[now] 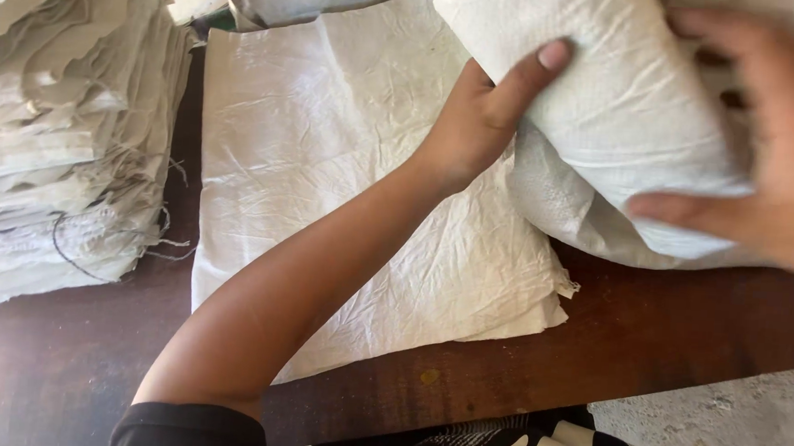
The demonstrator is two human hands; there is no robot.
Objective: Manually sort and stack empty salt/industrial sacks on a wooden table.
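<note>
A dark wooden table (685, 323) carried your work. On it, at your left, sat one tall stack of frayed woven sacks (54, 129); at centre, one flat pile of white sacks (328, 154) lay squared to the edge. Above its right side you held a single folded white sack (624, 117), lifted and resting partly on the pile. Your left hand (487, 109) reached across on an outstretched forearm, thumb pressed over the sack's fold. Your right hand (769, 145), blurred, clamped the sack's other end, fingers spread.
</note>
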